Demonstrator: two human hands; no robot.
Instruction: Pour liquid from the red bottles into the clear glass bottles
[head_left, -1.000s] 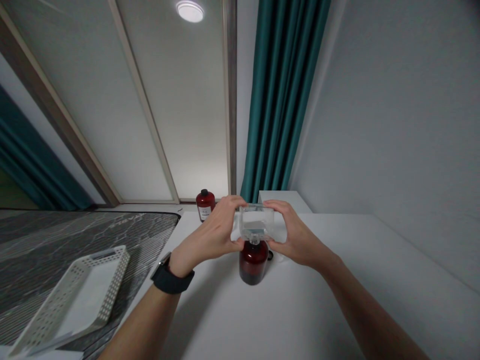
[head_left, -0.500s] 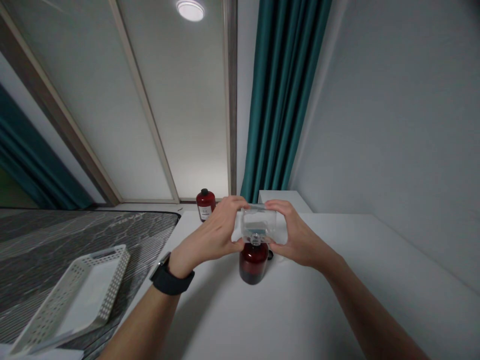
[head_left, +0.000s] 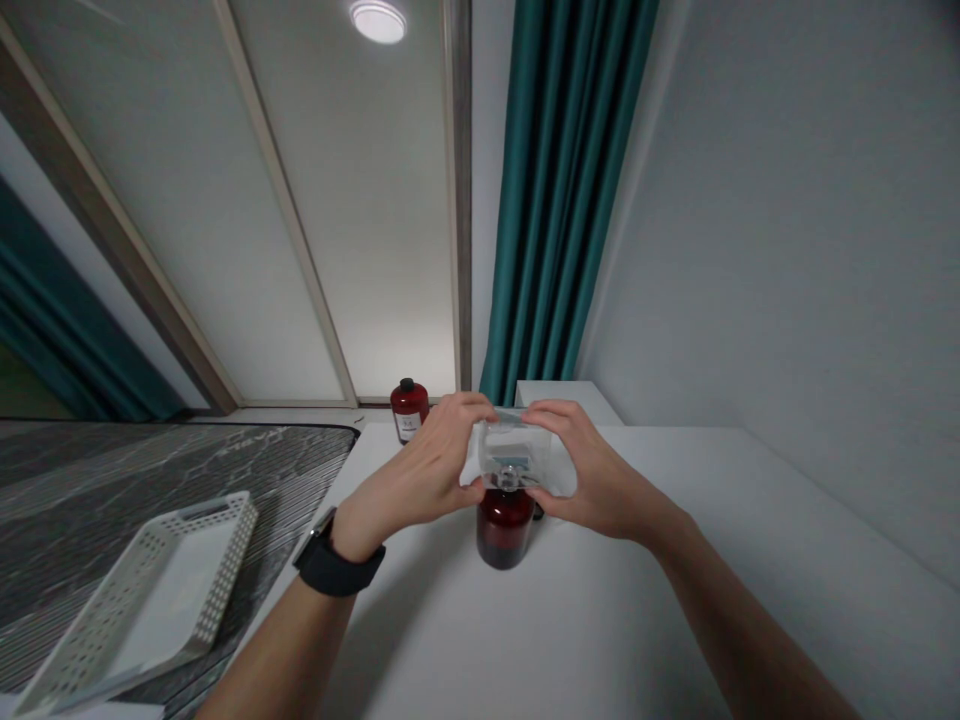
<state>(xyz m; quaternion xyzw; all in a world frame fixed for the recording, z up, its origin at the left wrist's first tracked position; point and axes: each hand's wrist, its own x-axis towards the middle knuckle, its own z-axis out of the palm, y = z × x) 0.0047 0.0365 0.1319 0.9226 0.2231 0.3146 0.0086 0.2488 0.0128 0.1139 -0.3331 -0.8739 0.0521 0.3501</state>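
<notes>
My left hand (head_left: 435, 455), with a black watch on its wrist, and my right hand (head_left: 581, 465) hold a clear see-through container (head_left: 514, 445) from its two sides. Fingers curl over its top edge and thumbs press near its lower edge. Directly under it, a dark red bottle (head_left: 504, 530) stands upright on the white table (head_left: 570, 620). The bottle's clear neck shows at the container's lower edge; whether the two touch, I cannot tell. Partly hidden behind the bottle is a small black object (head_left: 538, 512), which looks like a cap.
A second red bottle (head_left: 409, 410) with a black cap and white label stands at the table's far left corner. Left of the table, a white perforated basket (head_left: 217, 590) lies over a grey patterned surface (head_left: 300, 470). Teal curtains (head_left: 555, 250) hang behind.
My right hand has shifted slightly left along the clear container, its thumb now closer to the bottle neck. Otherwise the view has barely moved, and both hands keep their hold.
</notes>
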